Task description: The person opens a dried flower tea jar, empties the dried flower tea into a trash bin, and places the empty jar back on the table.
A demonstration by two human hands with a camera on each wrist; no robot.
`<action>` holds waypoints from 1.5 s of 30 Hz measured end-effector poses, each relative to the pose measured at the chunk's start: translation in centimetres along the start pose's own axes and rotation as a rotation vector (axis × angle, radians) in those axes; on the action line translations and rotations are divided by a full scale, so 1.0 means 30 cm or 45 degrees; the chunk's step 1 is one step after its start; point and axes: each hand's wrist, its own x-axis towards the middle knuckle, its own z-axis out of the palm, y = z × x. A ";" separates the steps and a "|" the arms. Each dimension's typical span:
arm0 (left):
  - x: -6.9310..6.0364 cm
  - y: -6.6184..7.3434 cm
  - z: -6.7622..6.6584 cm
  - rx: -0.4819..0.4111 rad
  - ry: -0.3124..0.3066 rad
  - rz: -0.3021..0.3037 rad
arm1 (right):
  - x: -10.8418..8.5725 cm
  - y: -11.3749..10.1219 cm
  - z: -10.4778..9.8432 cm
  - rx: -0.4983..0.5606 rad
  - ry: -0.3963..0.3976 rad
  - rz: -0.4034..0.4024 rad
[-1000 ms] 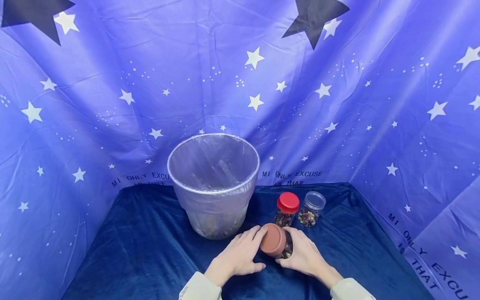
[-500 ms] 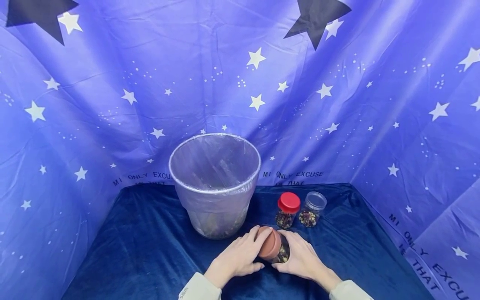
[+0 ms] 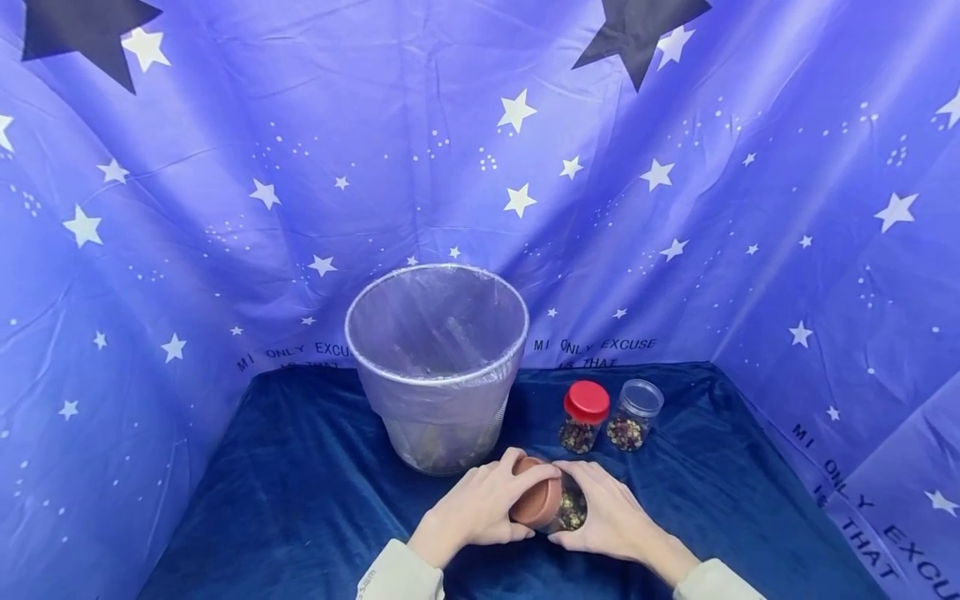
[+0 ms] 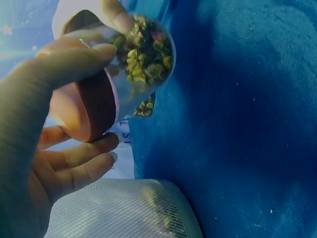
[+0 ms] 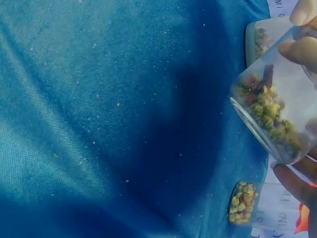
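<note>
A clear jar (image 3: 572, 507) with a brown lid (image 3: 537, 503) is tilted above the dark blue cloth, its lid toward the left. Dried flowers and buds show through the wall of the jar (image 4: 142, 62) in the left wrist view. My left hand (image 3: 478, 507) grips the lid, thumb on one side and fingers on the other. The right hand (image 3: 611, 515) holds the jar's body near its base. In the right wrist view the base of the jar (image 5: 270, 111) points down and left, with fingers at the right edge of the picture.
A bin (image 3: 442, 421) with a clear plastic liner stands behind the left hand. Behind the right hand are a red-lidded jar (image 3: 586, 404) and a clear-topped jar (image 3: 633, 417), both partly filled with dried flowers. Blue star-printed fabric (image 3: 420, 167) hangs around the cloth.
The jar has tipped further, so its lid faces more to the left and more of its contents show. My left fingers and thumb have come round the lid.
</note>
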 end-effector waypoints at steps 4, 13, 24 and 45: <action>0.009 0.003 -0.010 -0.032 0.054 0.023 | 0.002 0.014 -0.023 0.021 0.007 -0.042; 0.000 -0.011 0.004 -0.137 0.096 0.031 | -0.002 0.016 -0.041 0.052 -0.071 -0.044; -0.052 -0.039 0.006 -0.350 0.068 -0.133 | -0.007 -0.026 -0.059 0.038 -0.323 0.012; -0.037 -0.012 -0.017 -0.549 0.193 -0.362 | 0.009 -0.040 -0.046 -0.077 -0.118 -0.073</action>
